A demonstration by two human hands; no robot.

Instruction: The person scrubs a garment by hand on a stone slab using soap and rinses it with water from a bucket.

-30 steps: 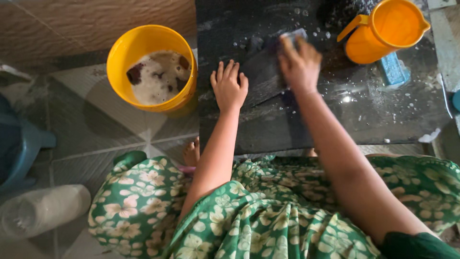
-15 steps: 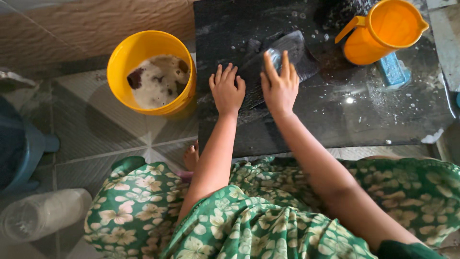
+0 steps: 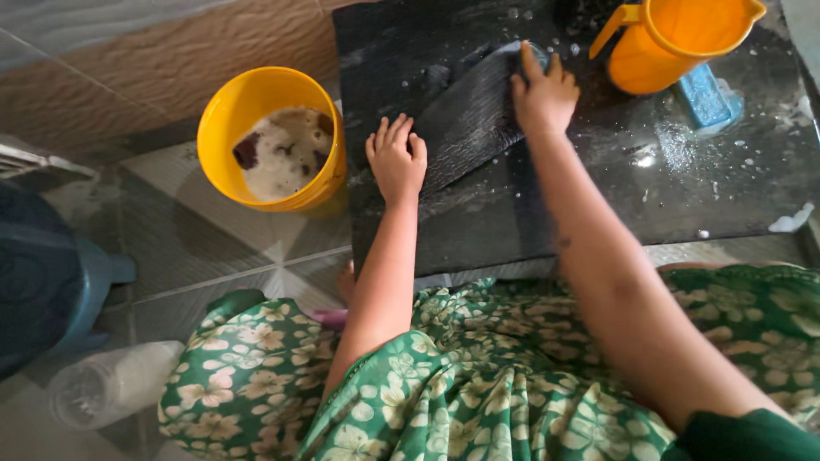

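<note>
A dark wet cloth [image 3: 470, 115] lies spread on a black stone slab [image 3: 530, 213]. My left hand [image 3: 395, 158] presses flat on the cloth's near left end, fingers apart. My right hand [image 3: 542, 92] is at the cloth's far end, closed over a scrubbing brush [image 3: 531, 49] of which only a pale edge shows past the fingertips. Soap suds and water drops dot the slab around both hands.
An orange jug [image 3: 675, 38] stands at the slab's far right, a blue soap bar [image 3: 705, 94] beside it. A yellow bucket [image 3: 272, 137] of soapy water with dark cloth sits on the tiled floor at left. A blue plastic stool [image 3: 51, 273] and a clear bottle [image 3: 111, 384] lie lower left.
My right hand has slid the brush away from me along the cloth, from beside the left hand to the far end. The left hand stays put on the cloth.
</note>
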